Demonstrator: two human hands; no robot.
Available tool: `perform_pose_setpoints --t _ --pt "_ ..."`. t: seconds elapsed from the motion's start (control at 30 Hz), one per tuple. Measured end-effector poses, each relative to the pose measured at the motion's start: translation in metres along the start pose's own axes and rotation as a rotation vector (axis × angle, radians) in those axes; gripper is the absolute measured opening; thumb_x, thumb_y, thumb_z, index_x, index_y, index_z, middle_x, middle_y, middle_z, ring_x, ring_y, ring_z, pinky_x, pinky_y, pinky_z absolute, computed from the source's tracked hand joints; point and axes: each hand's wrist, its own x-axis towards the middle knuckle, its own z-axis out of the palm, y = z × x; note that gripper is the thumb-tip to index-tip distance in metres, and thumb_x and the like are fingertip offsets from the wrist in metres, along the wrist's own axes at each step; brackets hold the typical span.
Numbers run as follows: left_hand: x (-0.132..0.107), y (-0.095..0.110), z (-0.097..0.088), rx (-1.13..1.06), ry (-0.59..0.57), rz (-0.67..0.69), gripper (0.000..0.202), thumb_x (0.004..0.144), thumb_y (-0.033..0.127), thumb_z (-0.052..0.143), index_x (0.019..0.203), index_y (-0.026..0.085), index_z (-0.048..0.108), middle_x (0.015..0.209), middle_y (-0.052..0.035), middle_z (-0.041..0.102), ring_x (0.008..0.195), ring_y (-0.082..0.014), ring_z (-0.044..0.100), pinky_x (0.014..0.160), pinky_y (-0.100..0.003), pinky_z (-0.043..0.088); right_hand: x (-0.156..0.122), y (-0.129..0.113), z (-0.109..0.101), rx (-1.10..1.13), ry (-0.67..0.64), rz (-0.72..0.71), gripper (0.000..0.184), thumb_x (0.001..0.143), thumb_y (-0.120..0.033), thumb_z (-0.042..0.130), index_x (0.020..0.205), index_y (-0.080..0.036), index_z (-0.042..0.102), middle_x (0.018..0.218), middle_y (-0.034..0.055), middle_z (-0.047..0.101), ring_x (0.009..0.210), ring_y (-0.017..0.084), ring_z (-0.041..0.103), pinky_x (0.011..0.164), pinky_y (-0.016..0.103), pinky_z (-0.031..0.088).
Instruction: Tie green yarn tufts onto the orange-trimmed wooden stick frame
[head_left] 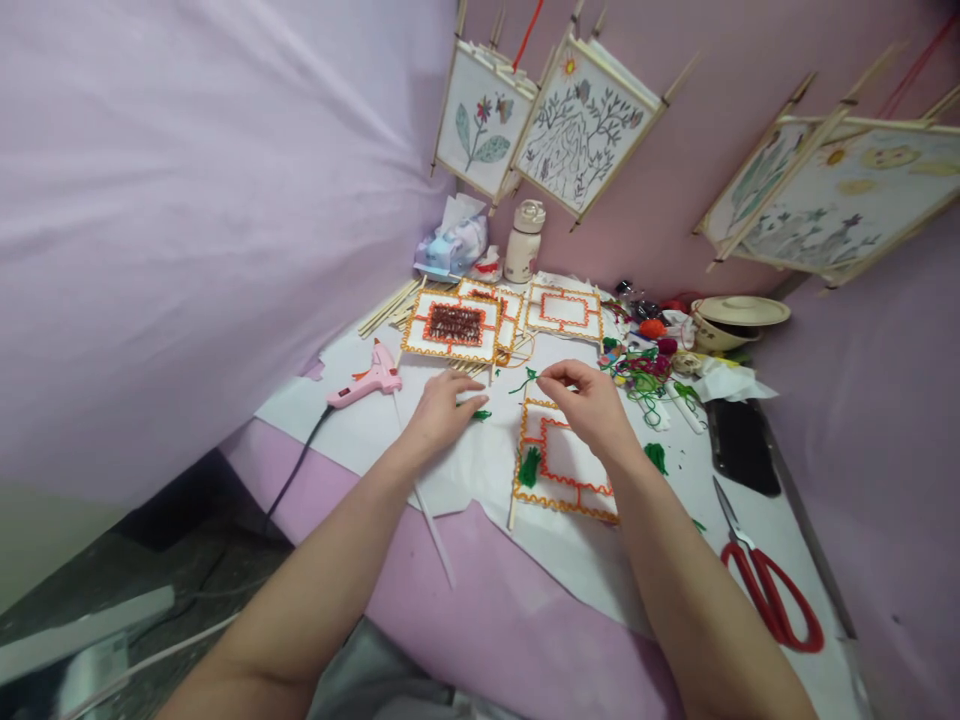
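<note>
My left hand (444,408) rests on the white paper (480,470) with fingers curled over a bit of green yarn (480,414). My right hand (592,403) hovers over a white panel with orange and red trim (559,462) and pinches a strand of green thread (525,380). A green tassel (529,466) lies on that panel's left side. Several similar trimmed panels (454,326) lie farther back.
A pink glue gun (367,381) lies left with its cord running off the table. Red scissors (769,588) and a black object (742,445) lie right. Yarn scraps (645,370), a bowl (735,320), a bottle (523,242) and hanging painted frames (581,125) fill the back.
</note>
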Motion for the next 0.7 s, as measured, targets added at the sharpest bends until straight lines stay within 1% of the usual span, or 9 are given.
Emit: perform_pose_setpoints --t 0.07,0.1,0.13,0.2,0.27,0.37,0.47,0.57,0.7 --pt "-0.005 0.009 0.002 0.017 0.170 0.139 0.021 0.086 0.034 0.059 0.096 0.021 0.072 0.112 -0.0082 0.066 0.110 -0.0237 0.055 0.098 -0.041 0.041 -0.004 -0.004 -0.003 0.018 0.009 0.023 0.012 0.075 -0.029 0.061 0.072 -0.019 0.067 0.073 0.0016 0.066 0.068 0.016 0.056 0.068 0.030 0.044" --pt "-0.009 0.014 0.004 -0.014 0.218 0.199 0.021 0.088 0.034 0.057 0.097 0.021 0.071 0.111 -0.0076 0.066 0.108 -0.0220 0.055 0.096 -0.038 0.043 -0.007 -0.005 -0.005 0.025 0.011 0.035 0.012 0.075 -0.029 0.062 0.072 -0.019 0.067 0.072 0.0013 0.066 0.068 0.016 0.056 0.068 0.030 0.044" --pt "-0.014 0.020 0.007 -0.057 0.224 0.249 0.022 0.089 0.035 0.056 0.099 0.021 0.069 0.110 -0.0074 0.066 0.104 -0.0205 0.057 0.090 -0.035 0.046 -0.010 -0.007 -0.006 0.033 0.009 0.047 0.012 0.075 -0.029 0.062 0.072 -0.019 0.067 0.072 0.0009 0.066 0.068 0.016 0.056 0.068 0.030 0.044" --pt "-0.024 0.029 0.014 -0.104 0.186 0.337 0.026 0.086 0.037 0.062 0.105 0.021 0.067 0.110 -0.0081 0.065 0.098 -0.0195 0.058 0.082 -0.032 0.048 -0.020 -0.011 -0.008 0.050 -0.005 0.071 0.011 0.076 -0.029 0.063 0.074 -0.020 0.068 0.073 0.0008 0.066 0.069 0.016 0.057 0.068 0.030 0.044" --pt "-0.034 0.035 0.022 -0.107 0.139 0.375 0.032 0.083 0.037 0.066 0.111 0.021 0.064 0.111 -0.0080 0.066 0.090 -0.0181 0.058 0.081 -0.032 0.047 -0.033 -0.013 -0.010 0.067 -0.020 0.097 0.012 0.076 -0.030 0.063 0.075 -0.020 0.068 0.075 0.0013 0.067 0.071 0.016 0.057 0.068 0.030 0.044" --pt "-0.042 0.036 0.033 -0.102 0.070 0.366 0.022 0.087 0.033 0.063 0.106 0.022 0.066 0.100 -0.0056 0.069 0.082 -0.0170 0.058 0.083 -0.033 0.047 -0.051 -0.016 -0.013 0.105 -0.020 0.144 0.012 0.076 -0.031 0.064 0.074 -0.020 0.068 0.076 0.0017 0.067 0.072 0.017 0.058 0.069 0.030 0.045" --pt "-0.045 0.035 0.039 -0.119 -0.002 0.347 0.015 0.090 0.030 0.057 0.094 0.024 0.069 0.090 -0.0041 0.071 0.088 -0.0189 0.061 0.085 -0.034 0.046 -0.067 -0.018 -0.015 0.143 0.021 0.178 0.012 0.076 -0.032 0.065 0.074 -0.020 0.068 0.076 0.0015 0.067 0.071 0.016 0.058 0.070 0.030 0.046" --pt "-0.045 0.036 0.041 -0.138 -0.021 0.331 0.015 0.090 0.030 0.057 0.092 0.024 0.070 0.090 -0.0042 0.071 0.090 -0.0196 0.061 0.083 -0.034 0.047 -0.077 -0.015 -0.016 0.156 0.085 0.204 0.015 0.078 -0.034 0.064 0.075 -0.020 0.068 0.077 0.0019 0.066 0.071 0.016 0.057 0.070 0.030 0.046" --pt "-0.047 0.038 0.044 -0.128 -0.023 0.303 0.013 0.088 0.025 0.057 0.094 0.023 0.069 0.090 -0.0042 0.071 0.084 -0.0183 0.060 0.078 -0.032 0.047 -0.086 -0.006 -0.010 0.181 0.149 0.209 0.014 0.080 -0.033 0.063 0.077 -0.020 0.067 0.078 0.0018 0.065 0.073 0.017 0.058 0.069 0.029 0.046"
